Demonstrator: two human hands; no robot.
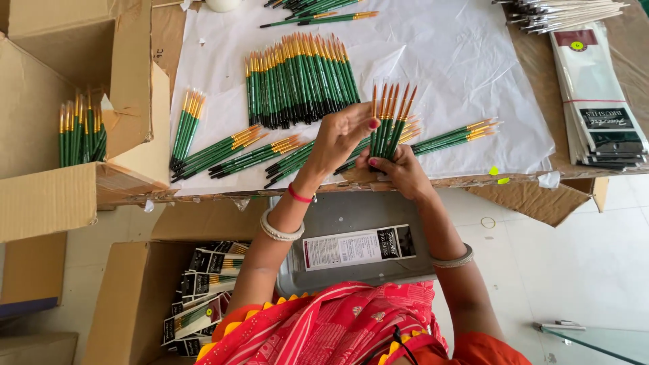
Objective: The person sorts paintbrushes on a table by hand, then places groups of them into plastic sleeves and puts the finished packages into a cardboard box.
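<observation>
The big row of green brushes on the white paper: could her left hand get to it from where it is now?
Probably yes. The left hand is raised just below the big row of green brushes, and only bare white paper lies between them. The right hand holds a small bunch off to the side.

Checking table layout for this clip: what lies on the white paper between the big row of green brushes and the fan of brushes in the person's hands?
In the head view, only bare white paper separates the big row from the held fan, gripped by the right hand; the left hand touches it.

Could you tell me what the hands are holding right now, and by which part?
The right hand grips a fan of green brushes by the handle ends; the left hand touches their middles.
</observation>
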